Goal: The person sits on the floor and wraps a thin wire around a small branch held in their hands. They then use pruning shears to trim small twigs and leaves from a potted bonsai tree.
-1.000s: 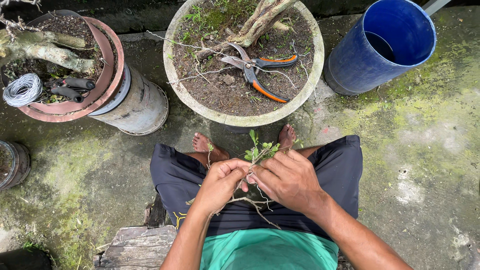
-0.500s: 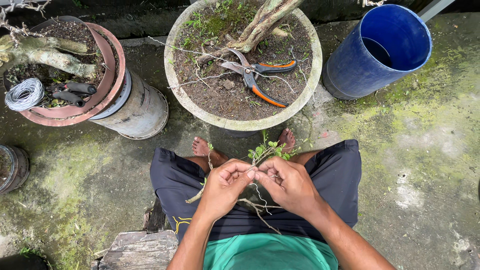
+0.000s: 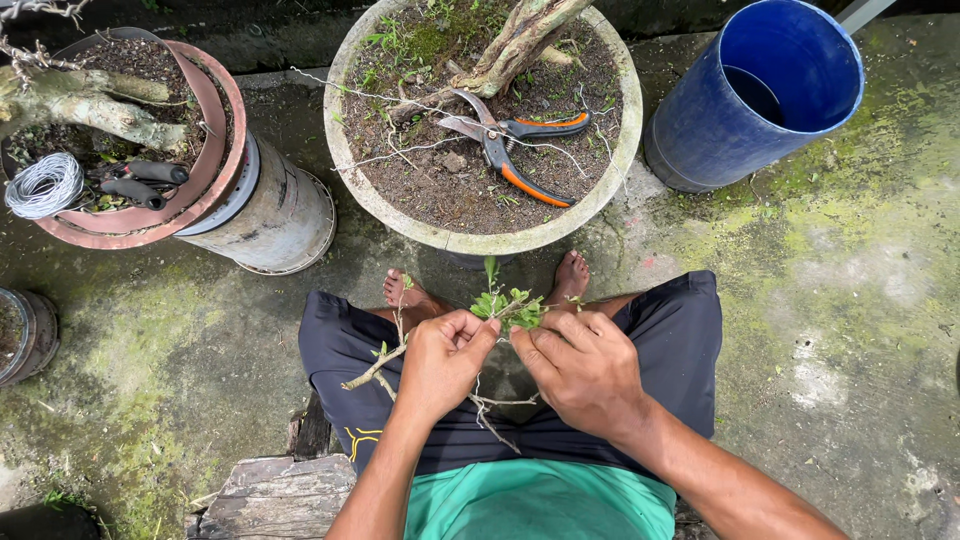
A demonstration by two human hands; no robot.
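Since a second ago, we bring our left hand (image 3: 440,360) and right hand (image 3: 585,370) closer together over the lap, fingertips now nearly meeting at the leafy sprig (image 3: 505,305). The sprig sits lower between the fingers, its bare twigs (image 3: 490,405) now hanging beneath our hands.

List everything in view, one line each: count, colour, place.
sprig: one, green leaves, bare twigs, held by both hands above the lap
pruners: one, orange and black, on soil in the middle pot
middle pot: one, pale grey, top centre
left pot: one, reddish, top left, on a pale drum
wire coil: one, silver, on the left pot
barrel: one, blue, top right
left hand: one, pinching the sprig
right hand: one, pinching the sprig
feet: two, bare, under the middle pot
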